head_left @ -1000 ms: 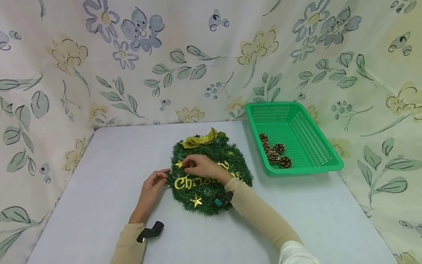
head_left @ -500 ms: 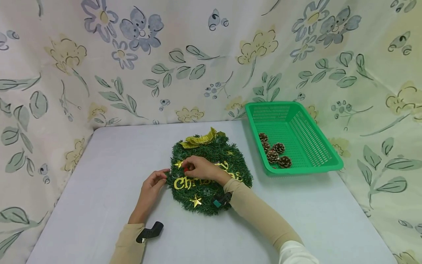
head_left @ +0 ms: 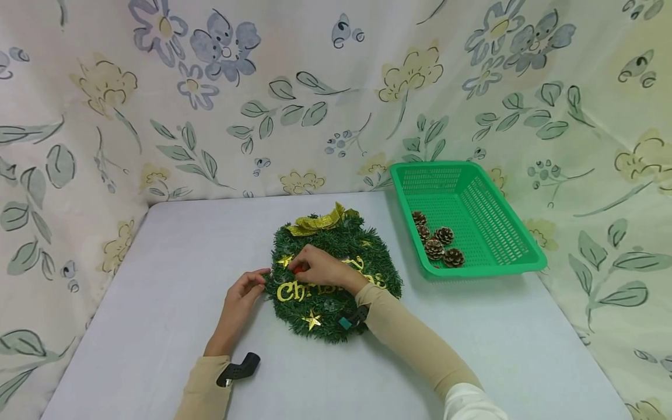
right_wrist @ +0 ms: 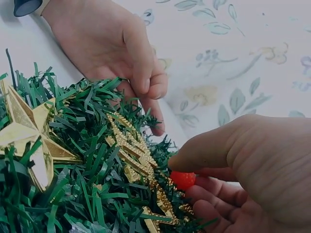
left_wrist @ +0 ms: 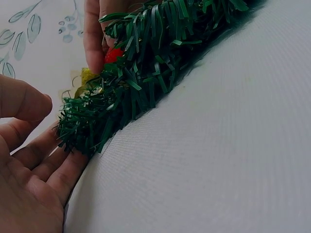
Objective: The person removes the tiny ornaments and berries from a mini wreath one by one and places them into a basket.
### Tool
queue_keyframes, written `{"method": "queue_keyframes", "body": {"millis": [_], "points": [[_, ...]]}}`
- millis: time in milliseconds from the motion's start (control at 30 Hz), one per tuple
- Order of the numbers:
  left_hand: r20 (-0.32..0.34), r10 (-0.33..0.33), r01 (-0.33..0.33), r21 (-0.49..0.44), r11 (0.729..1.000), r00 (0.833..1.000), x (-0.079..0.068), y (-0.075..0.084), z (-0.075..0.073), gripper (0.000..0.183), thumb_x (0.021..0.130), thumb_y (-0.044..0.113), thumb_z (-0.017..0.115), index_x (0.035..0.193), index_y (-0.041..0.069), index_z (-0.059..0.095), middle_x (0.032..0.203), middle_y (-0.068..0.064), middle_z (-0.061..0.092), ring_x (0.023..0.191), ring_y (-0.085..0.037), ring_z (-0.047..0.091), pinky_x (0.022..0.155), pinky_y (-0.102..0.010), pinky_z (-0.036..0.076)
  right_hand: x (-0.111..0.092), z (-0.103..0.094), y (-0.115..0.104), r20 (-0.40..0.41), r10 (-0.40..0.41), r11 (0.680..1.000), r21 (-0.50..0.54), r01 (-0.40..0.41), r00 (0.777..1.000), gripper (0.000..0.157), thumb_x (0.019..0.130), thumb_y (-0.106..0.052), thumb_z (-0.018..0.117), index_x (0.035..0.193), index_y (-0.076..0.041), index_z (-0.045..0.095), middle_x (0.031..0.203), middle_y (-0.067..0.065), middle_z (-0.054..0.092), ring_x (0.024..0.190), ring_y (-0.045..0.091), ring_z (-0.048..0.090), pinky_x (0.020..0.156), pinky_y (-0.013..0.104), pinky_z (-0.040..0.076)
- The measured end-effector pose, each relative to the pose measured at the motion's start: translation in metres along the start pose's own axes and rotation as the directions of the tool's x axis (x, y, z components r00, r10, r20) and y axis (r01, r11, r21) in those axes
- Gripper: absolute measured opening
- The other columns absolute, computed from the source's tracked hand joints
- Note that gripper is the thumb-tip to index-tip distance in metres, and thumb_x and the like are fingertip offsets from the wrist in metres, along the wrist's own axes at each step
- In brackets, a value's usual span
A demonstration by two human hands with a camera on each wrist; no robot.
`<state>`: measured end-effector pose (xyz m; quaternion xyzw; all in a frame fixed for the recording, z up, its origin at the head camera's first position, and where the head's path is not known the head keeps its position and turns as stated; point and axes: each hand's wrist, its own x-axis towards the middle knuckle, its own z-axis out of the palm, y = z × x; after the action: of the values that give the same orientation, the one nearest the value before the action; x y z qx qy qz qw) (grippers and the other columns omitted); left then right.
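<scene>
A green tinsel Christmas wreath lies on the table, with gold "Christmas" lettering, gold stars and a gold bow at its far edge. My right hand is over the wreath's left part, pinching a small red berry between thumb and fingers, close by the lettering. In the left wrist view the red berry appears low among the tinsel. My left hand touches the wreath's left edge with extended fingers, its thumb apart from the tinsel.
A green plastic basket stands at the table's right back, with several pine cones grouped in its near left corner. A floral curtain hangs behind the white table.
The red berry, hidden a second ago, now shows between the right fingers, which have shifted slightly on the wreath. The left hand stays at the edge.
</scene>
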<state>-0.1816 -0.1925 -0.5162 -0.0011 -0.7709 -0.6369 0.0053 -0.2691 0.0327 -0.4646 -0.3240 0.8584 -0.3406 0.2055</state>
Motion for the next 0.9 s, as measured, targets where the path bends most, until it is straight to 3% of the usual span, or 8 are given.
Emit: {"method": "queue_keyframes", "body": {"millis": [333, 733, 900], "points": [[0.002, 0.003, -0.003, 0.000, 1.000, 1.000, 0.000, 0.000, 0.000, 0.015, 0.104, 0.006, 0.053, 0.112, -0.007, 0.056, 0.145, -0.018, 0.057, 0.119, 0.006, 0.055, 0.094, -0.008, 0.044, 0.001, 0.000, 0.000, -0.023, -0.005, 1.000, -0.005, 0.005, 1.000, 0.022, 0.100, -0.011, 0.062, 0.121, -0.012, 0.070, 0.114, 0.006, 0.058, 0.092, 0.012, 0.054, 0.079, 0.024, 0.048], [-0.001, 0.005, -0.005, 0.003, 1.000, 1.000, 0.000, 0.001, 0.001, 0.015, 0.104, 0.005, 0.053, 0.111, -0.007, 0.055, 0.145, -0.018, 0.057, 0.118, 0.006, 0.055, 0.093, -0.008, 0.044, -0.008, -0.007, -0.003, -0.090, -0.004, 0.996, 0.084, 0.012, 0.996, 0.022, 0.100, -0.012, 0.060, 0.121, -0.014, 0.067, 0.116, 0.006, 0.059, 0.079, 0.015, 0.053, 0.069, 0.026, 0.045], [-0.006, 0.005, -0.005, 0.005, 1.000, 1.000, 0.000, 0.001, 0.001, 0.014, 0.103, 0.005, 0.053, 0.111, -0.007, 0.056, 0.144, -0.019, 0.057, 0.117, 0.007, 0.055, 0.093, -0.008, 0.044, -0.011, -0.010, -0.005, -0.089, -0.015, 0.995, 0.097, 0.023, 0.996, 0.023, 0.101, -0.012, 0.060, 0.123, -0.014, 0.067, 0.118, 0.007, 0.060, 0.085, 0.015, 0.055, 0.069, 0.026, 0.047]]}}
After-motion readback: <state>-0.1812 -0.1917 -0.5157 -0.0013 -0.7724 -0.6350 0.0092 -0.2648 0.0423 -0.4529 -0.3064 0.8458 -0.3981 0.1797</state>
